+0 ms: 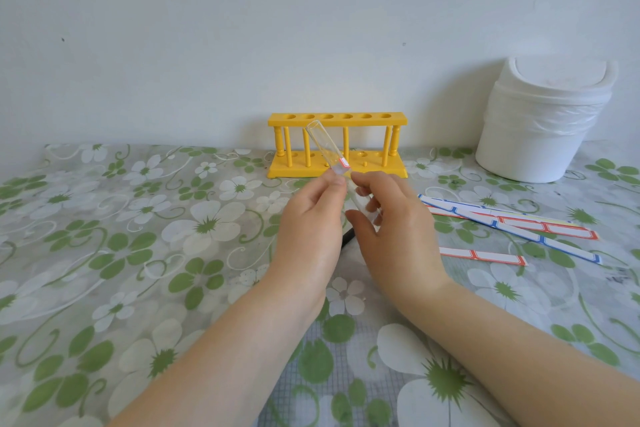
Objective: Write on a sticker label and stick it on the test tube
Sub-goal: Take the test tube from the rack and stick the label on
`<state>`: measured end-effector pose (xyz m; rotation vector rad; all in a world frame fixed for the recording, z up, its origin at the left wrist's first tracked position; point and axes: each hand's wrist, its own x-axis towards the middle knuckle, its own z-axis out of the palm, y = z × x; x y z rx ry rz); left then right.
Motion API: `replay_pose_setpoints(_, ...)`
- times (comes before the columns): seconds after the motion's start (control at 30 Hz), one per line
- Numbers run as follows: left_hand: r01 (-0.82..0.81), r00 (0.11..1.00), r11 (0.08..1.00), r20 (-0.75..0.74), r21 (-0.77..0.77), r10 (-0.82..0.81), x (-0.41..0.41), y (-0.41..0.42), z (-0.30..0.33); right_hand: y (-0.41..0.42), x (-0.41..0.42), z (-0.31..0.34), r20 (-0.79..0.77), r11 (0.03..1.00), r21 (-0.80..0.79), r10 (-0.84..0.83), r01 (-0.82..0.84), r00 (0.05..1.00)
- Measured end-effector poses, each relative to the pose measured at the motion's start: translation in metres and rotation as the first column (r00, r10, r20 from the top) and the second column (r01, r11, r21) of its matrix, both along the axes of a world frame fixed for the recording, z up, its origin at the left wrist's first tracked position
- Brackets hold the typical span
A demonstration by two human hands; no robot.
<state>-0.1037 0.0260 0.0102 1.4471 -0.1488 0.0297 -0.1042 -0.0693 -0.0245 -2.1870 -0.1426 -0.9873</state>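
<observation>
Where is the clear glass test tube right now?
Centre of the head view: clear glass test tube tilted, held by left hand and right hand, before the yellow plastic rack.

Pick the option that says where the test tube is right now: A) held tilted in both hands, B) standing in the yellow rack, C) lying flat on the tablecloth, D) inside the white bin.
A: the left hand and right hand hold the test tube tilted in front of the empty yellow rack.
</observation>
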Motion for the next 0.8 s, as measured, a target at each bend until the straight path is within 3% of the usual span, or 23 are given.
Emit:
replay_pose_setpoints(0.37,-0.017,0.997,0.994,0.075,0.11,0.009,0.001,0.001,-0.003,-0.001,0.0,0.0,0.062,0.998,-0.069,0.007,-0.003,0.998)
replay_pose_setpoints(0.8,-0.211,0.976,0.976,-0.069,-0.046,0.208,0.014,0.015,-0.002,0.007,-0.003,-0.003,0.099,0.991,-0.112,0.078,-0.067,0.992)
